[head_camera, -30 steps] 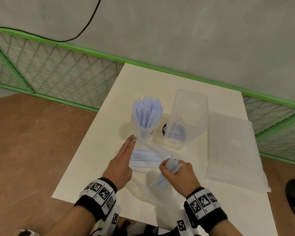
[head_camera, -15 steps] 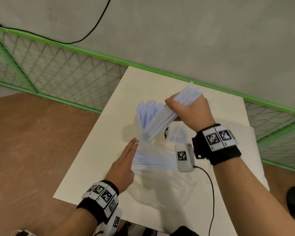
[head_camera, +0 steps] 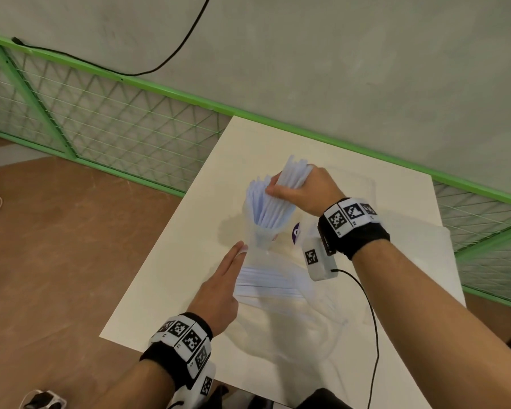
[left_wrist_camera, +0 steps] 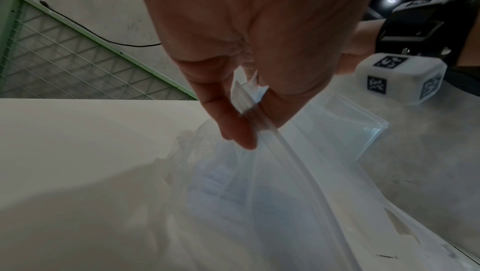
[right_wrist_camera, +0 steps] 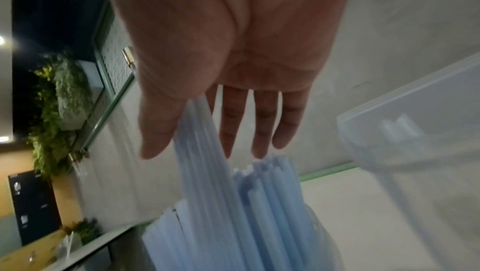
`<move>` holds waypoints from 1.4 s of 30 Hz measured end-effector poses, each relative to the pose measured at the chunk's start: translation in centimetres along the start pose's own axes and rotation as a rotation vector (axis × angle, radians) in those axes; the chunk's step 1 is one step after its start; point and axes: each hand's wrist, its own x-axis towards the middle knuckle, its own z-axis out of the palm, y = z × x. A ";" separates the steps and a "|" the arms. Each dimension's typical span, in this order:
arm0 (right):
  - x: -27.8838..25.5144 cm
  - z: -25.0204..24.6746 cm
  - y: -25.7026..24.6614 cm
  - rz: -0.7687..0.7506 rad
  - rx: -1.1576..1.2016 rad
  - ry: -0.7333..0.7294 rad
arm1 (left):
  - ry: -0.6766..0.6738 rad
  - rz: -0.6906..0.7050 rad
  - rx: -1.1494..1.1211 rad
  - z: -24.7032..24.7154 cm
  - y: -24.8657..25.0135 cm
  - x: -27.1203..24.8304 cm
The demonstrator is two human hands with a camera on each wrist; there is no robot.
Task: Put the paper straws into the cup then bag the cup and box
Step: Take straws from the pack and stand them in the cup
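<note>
A clear cup [head_camera: 261, 236] stands mid-table, packed with pale blue paper straws [head_camera: 258, 202]. My right hand [head_camera: 281, 187] grips another bundle of straws [head_camera: 295, 172] above the cup, their lower ends inside it. In the right wrist view these straws [right_wrist_camera: 205, 152] run between thumb and loosely extended fingers of that hand [right_wrist_camera: 207, 148]. My left hand [head_camera: 239, 250] lies beside the cup's base. Its thumb and forefinger [left_wrist_camera: 233, 131] pinch the edge of the clear straw wrapper [left_wrist_camera: 280, 172], which holds more straws [head_camera: 266, 283]. The clear box [head_camera: 362, 184] sits behind my right hand.
A flat clear plastic bag [head_camera: 419, 261] lies on the right side of the white table [head_camera: 174, 284]. A green mesh fence [head_camera: 115, 122] and a grey wall run behind the table. A thin cable [head_camera: 369, 320] hangs from my right wrist over the table's front.
My right hand lifted a bundle of straws from the wrapper near the table's front, carried it up to the cup and lowered the ends in. My left hand stayed on the wrapper.
</note>
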 end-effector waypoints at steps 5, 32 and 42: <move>-0.7 -0.1 0.9 -0.055 0.088 -0.066 | -0.001 0.008 0.008 0.1 -0.2 0.2; -5.2 7.9 0.5 -0.310 -0.304 0.296 | -0.018 0.011 0.029 -0.1 -0.1 0.0; -4.0 8.4 1.0 -0.333 -0.417 0.174 | -0.028 0.012 0.073 -0.5 0.1 0.1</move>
